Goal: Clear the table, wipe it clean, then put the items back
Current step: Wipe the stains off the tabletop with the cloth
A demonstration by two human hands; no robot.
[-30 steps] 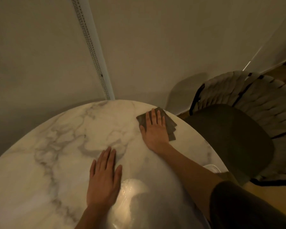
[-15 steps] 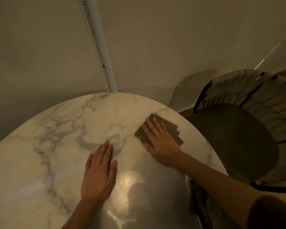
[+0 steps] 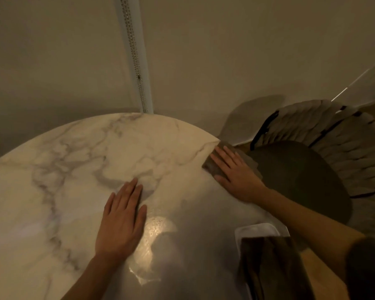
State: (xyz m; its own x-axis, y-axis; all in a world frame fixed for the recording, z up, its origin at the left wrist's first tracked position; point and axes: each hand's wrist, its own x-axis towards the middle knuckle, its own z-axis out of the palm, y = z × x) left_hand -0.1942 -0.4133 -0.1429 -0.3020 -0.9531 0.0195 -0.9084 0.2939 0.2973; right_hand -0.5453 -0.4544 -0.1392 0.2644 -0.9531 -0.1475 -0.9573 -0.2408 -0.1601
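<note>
Cloth (image 3: 212,168) slid to table (image 3: 74,169) edge, right hand (image 3: 238,178) pressing it

Counts: we log nine things, eight kinds, all singles except the hands.
We count two hands, left hand (image 3: 121,219) and right hand (image 3: 236,176), with five fingers (image 3: 133,191) showing on the left; one marble counter (image 3: 52,191); one dark cloth (image 3: 212,167); one woven-back chair (image 3: 333,137); one beaded chain (image 3: 133,46) on one white strip (image 3: 146,89); one white tray (image 3: 258,229); one brown thing (image 3: 268,267) in front of it, kind unclear.
</note>
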